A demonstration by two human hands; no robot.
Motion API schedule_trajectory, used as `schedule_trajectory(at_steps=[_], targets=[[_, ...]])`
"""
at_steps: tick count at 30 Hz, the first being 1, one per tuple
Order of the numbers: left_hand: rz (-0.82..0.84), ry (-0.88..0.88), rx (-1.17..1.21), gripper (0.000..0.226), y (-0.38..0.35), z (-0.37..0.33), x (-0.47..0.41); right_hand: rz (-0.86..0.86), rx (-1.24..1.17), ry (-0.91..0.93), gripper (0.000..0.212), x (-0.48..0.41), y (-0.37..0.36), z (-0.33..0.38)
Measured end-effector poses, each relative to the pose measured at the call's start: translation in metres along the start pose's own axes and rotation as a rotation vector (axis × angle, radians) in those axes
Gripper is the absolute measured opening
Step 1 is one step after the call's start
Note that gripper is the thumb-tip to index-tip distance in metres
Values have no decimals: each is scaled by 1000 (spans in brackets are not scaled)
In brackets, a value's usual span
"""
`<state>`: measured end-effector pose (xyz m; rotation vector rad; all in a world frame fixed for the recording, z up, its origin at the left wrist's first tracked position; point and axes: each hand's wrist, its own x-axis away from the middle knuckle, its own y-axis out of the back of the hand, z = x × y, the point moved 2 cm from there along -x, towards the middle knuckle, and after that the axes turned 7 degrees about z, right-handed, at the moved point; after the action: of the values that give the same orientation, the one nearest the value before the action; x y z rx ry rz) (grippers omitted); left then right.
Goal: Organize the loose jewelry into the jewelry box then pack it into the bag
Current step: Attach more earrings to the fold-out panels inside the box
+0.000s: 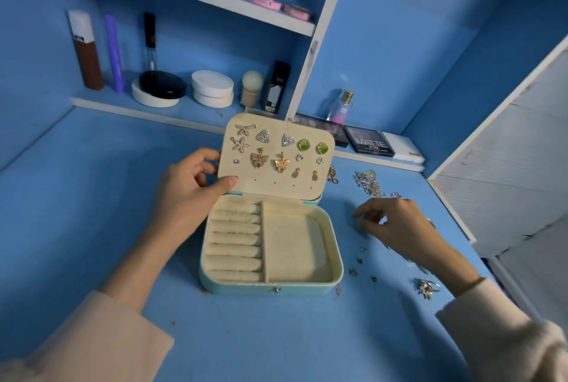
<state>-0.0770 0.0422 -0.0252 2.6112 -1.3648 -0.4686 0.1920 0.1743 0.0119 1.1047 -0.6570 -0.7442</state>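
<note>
I pinch the lid (276, 189) by its left edge in my left hand (196, 188), thumb in front, to prop the jewelry box (261, 288) open on the table (276, 335), while the curled fingers (364, 215) of my right hand (399, 225) reach for the loose studs (359, 260) beside it, whether pinching one I cannot tell.

Lower centre and left of frame: I find open desk (92, 197); jewelry box (246, 289) with raised lid (264, 188) blocks centre, loose jewelry (370, 183) litters right
</note>
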Motion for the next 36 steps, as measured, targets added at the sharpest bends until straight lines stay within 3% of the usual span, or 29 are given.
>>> schedule_trajectory(at_steps=[24, 36], targets=[[10, -21, 17, 26, 1, -5, 2, -102, 67, 103, 21, 2, -9, -4], [18, -19, 14, 28, 1, -4, 2, -192, 97, 128, 9, -1, -18, -5]])
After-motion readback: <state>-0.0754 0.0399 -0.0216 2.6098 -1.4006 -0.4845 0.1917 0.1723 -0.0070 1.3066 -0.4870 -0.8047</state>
